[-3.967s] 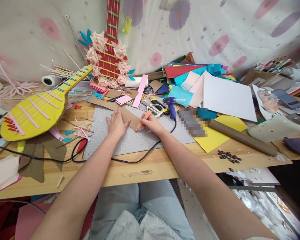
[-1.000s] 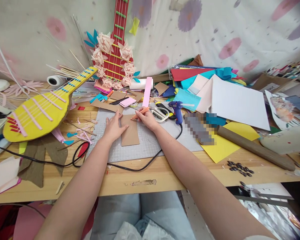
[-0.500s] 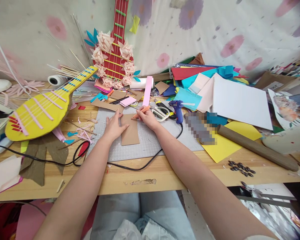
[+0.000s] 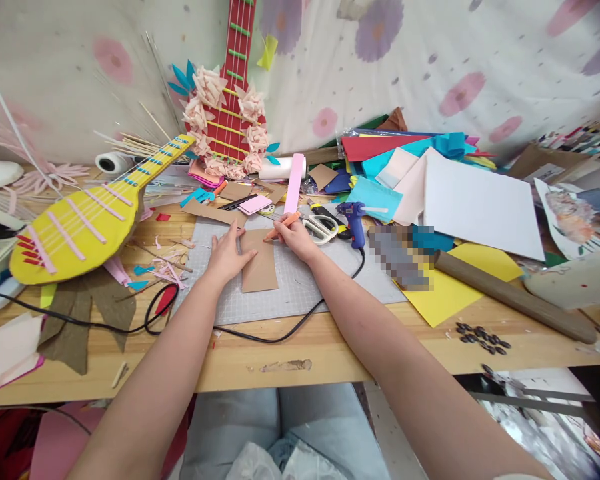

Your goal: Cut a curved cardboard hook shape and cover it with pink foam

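Observation:
A brown cardboard piece [image 4: 261, 269] lies upright on the grey cutting mat [image 4: 300, 287]. My left hand [image 4: 227, 255] rests flat on the cardboard's left edge with its fingers spread. My right hand [image 4: 295, 239] grips an orange pen-like tool [image 4: 281, 226] whose tip touches the cardboard's top right corner.
Scissors [image 4: 321, 227] and a blue glue gun [image 4: 354, 220] with a black cord [image 4: 260, 333] lie right of my hands. A yellow paper guitar [image 4: 85, 220] lies at left, a red one [image 4: 230, 87] stands behind. Coloured sheets [image 4: 475, 193], yellow paper [image 4: 450, 287] and a brown roll [image 4: 510, 293] crowd the right.
Four seconds ago the cardboard lay slanted with the tool at its lower right; now it is upright and the tool sits at its top. Almost nothing moved in the last second.

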`<state>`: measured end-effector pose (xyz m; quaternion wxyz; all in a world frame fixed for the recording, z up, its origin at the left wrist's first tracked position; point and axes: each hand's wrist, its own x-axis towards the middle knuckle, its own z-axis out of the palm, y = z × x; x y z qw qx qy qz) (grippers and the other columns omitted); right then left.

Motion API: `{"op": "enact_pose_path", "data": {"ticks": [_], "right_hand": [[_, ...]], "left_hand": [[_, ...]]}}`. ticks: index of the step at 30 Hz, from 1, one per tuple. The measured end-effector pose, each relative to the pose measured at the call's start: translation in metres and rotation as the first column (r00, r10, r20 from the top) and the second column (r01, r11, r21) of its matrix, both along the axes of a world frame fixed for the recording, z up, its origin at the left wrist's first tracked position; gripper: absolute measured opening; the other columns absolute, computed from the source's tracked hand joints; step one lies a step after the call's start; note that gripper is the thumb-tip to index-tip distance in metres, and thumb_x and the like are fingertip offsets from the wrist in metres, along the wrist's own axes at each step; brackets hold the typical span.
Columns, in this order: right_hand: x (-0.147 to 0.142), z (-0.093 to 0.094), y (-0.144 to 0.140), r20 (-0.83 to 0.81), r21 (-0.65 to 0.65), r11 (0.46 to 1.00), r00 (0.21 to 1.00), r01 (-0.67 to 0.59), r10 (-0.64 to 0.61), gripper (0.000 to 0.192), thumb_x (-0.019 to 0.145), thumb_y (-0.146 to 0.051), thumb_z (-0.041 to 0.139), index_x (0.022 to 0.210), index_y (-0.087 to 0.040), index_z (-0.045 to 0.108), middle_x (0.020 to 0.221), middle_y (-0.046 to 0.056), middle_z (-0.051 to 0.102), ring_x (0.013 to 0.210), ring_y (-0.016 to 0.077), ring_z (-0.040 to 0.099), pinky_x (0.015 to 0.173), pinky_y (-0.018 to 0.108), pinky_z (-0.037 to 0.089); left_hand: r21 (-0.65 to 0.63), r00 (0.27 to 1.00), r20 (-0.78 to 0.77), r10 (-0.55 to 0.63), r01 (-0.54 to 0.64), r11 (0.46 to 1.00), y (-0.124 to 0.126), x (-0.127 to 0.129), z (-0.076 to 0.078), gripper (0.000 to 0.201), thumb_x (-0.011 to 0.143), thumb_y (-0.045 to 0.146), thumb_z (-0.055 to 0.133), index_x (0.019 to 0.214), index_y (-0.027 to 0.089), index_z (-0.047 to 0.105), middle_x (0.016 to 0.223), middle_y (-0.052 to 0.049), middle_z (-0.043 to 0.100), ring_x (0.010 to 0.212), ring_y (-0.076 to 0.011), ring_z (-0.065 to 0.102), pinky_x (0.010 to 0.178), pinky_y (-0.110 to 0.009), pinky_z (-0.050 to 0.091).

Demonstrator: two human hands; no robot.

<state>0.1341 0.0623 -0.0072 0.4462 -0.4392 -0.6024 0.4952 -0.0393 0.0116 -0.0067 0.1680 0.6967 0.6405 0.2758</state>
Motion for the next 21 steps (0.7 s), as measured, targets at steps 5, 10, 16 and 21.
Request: {"op": "enact_pose_path", "data": {"ticks": [5, 10, 16, 21], "right_hand": [[0.0006, -0.0018, 0.0020, 0.065, 0.065, 0.998, 0.997, 0.026, -0.030, 0.021, 0.074, -0.038, 0.049, 0.069, -0.020, 0.041, 0.046, -0.007, 0.044, 0.046, 0.0075, 0.040, 0.049, 0.021, 0.031], [0.0020, -0.0068, 0.0084, 0.023, 0.026, 0.996, 0.996, 0.088, -0.089, 0.020, 0.072, -0.036, 0.050, 0.065, -0.019, 0.041, 0.049, -0.006, 0.045, 0.048, 0.0080, 0.042, 0.050, 0.021, 0.033], [0.0007, -0.0042, 0.0057, 0.020, 0.042, 0.999, 0.999, 0.034, -0.035, 0.020, 0.074, -0.035, 0.051, 0.065, -0.020, 0.041, 0.045, -0.007, 0.045, 0.044, 0.0076, 0.041, 0.047, 0.021, 0.032], [0.0008, -0.0029, 0.0050, 0.029, 0.044, 0.998, 0.999, 0.037, -0.038, 0.020, 0.073, -0.035, 0.051, 0.066, -0.020, 0.041, 0.044, -0.007, 0.043, 0.043, 0.0070, 0.039, 0.046, 0.020, 0.030]], "left_hand": [[-0.003, 1.000, -0.005, 0.003, -0.003, 1.000, -0.0006, 0.0006, 0.0005, 0.084, 0.070, 0.033, 0.060, 0.139, 0.023, 0.015, 0.129, -0.010, 0.049, 0.125, -0.0270, 0.036, 0.105, -0.054, 0.007], [-0.001, 1.000, -0.014, 0.003, -0.003, 1.000, 0.0000, -0.0004, -0.0007, 0.084, 0.070, 0.035, 0.060, 0.139, 0.024, 0.014, 0.130, -0.009, 0.049, 0.125, -0.0267, 0.036, 0.106, -0.053, 0.007], [0.006, 1.000, -0.019, 0.005, -0.005, 1.000, 0.0005, -0.0004, -0.0013, 0.084, 0.069, 0.035, 0.061, 0.139, 0.023, 0.015, 0.129, -0.009, 0.050, 0.124, -0.0272, 0.037, 0.105, -0.054, 0.008], [0.004, 1.000, -0.011, 0.001, -0.001, 1.000, 0.0004, 0.0001, -0.0006, 0.083, 0.070, 0.035, 0.060, 0.139, 0.023, 0.015, 0.129, -0.010, 0.050, 0.124, -0.0263, 0.037, 0.105, -0.054, 0.007]]}}
